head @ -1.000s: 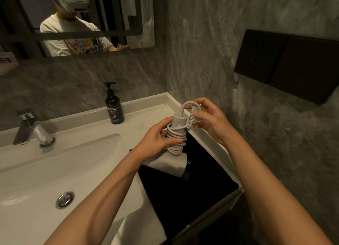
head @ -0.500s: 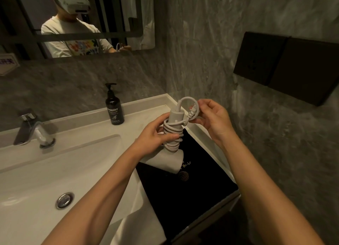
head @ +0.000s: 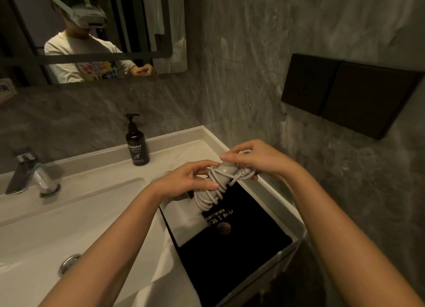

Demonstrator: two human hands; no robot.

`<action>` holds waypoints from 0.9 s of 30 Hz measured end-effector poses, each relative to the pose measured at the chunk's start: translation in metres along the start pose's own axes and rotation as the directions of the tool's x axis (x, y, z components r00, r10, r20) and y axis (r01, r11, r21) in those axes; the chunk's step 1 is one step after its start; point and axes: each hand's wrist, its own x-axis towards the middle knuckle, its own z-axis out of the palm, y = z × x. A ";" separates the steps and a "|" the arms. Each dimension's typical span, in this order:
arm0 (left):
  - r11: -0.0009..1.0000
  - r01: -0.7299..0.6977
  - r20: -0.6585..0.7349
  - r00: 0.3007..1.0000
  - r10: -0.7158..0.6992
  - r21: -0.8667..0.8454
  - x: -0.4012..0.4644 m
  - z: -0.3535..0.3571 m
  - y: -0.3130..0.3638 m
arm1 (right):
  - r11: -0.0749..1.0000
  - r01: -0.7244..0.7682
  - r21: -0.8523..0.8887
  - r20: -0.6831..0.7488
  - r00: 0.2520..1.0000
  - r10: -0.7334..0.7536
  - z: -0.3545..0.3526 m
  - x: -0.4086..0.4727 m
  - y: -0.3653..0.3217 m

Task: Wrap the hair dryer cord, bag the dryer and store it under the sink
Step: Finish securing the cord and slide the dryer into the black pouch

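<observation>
the cord wrap looks nearly finished: the left hand [head: 184, 180] clamps the hair dryer [head: 188, 217] by its coiled handle, the right hand [head: 257, 159] pinches the cord [head: 216, 191] end. next, tuck it, then open the black bag [head: 241, 249] lying below both hands.

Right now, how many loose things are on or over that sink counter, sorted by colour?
Black: 2, the black pump bottle of hand wash and the flat black bag with gold print.
Pale grey: 1, the pale grey hair dryer with its cord coiled round the handle, held by the left hand and right hand.
Total: 3.
</observation>
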 end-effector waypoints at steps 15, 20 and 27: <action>0.960 0.011 -0.335 0.938 0.087 0.280 0.003 0.016 0.020 | 0.908 0.087 0.410 -0.248 0.968 0.019 0.016 -0.011 0.038; 0.998 -0.058 -0.632 0.773 0.058 0.021 -0.008 0.070 0.022 | 0.862 0.196 0.467 -0.527 0.845 0.094 0.032 -0.013 0.063; 0.641 0.109 -0.283 0.832 -0.477 -0.760 0.000 0.089 0.001 | 0.566 0.247 0.786 -0.500 0.793 0.348 0.069 -0.039 0.071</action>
